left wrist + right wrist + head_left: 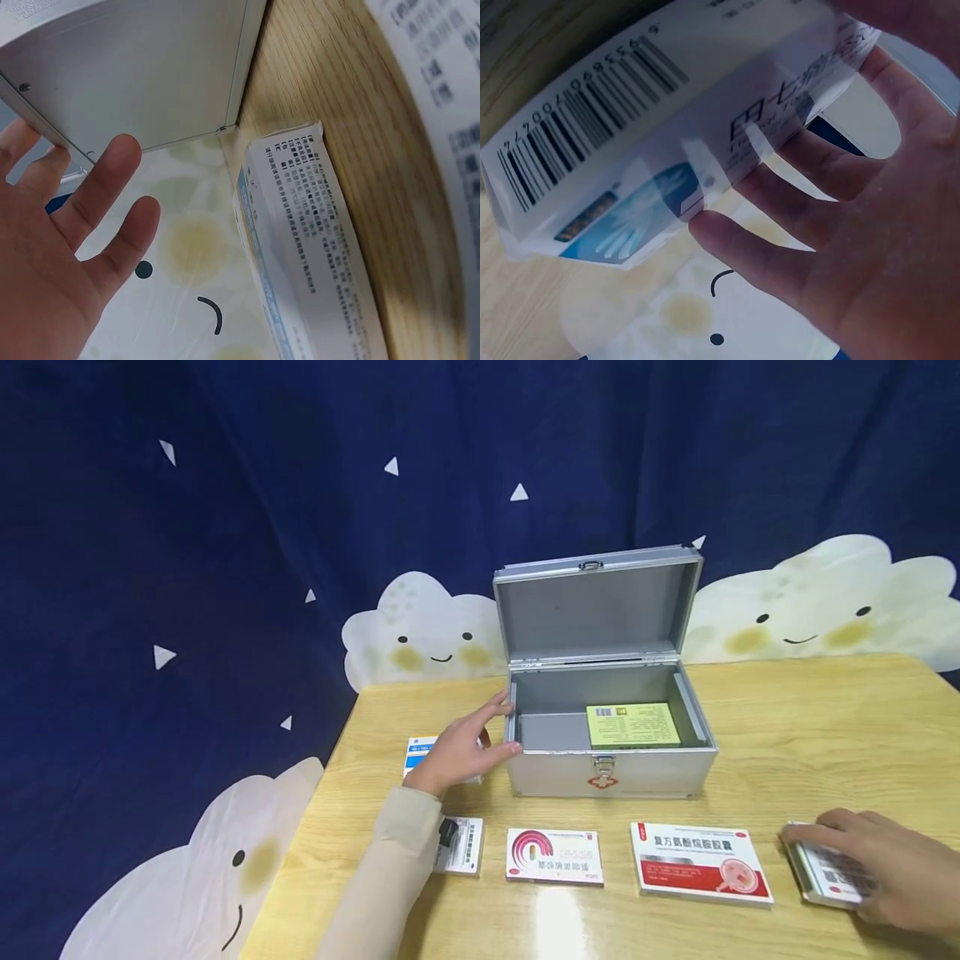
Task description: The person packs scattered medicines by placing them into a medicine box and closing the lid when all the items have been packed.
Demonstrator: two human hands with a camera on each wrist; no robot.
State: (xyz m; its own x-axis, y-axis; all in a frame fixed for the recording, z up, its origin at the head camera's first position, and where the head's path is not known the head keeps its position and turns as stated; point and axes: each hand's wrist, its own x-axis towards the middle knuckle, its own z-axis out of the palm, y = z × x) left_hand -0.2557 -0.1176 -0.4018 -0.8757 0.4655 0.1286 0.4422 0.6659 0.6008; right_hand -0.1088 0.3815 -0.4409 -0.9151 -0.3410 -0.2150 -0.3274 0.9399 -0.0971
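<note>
An aluminium first-aid case (558,775) stands with its lid up, and a yellow medicine box (632,724) lies inside it on the right. My left hand (467,745) rests at the case's left rim, its fingers mostly straight; in the left wrist view the fingers (112,176) reach along the case's side wall. At the far right, my right hand (892,868) grips a white medicine box (832,870) between thumb and fingers. That box (705,142) shows a barcode and a blue picture in the right wrist view, and is tilted in the head view.
In front of the case lie a red-and-white capsule box (697,862), a white box with a pink arc (555,857) and a black-and-white box (465,846). A blue-and-white box (416,752) sits partly behind my left hand. A dark blue curtain (420,410) hangs behind the table.
</note>
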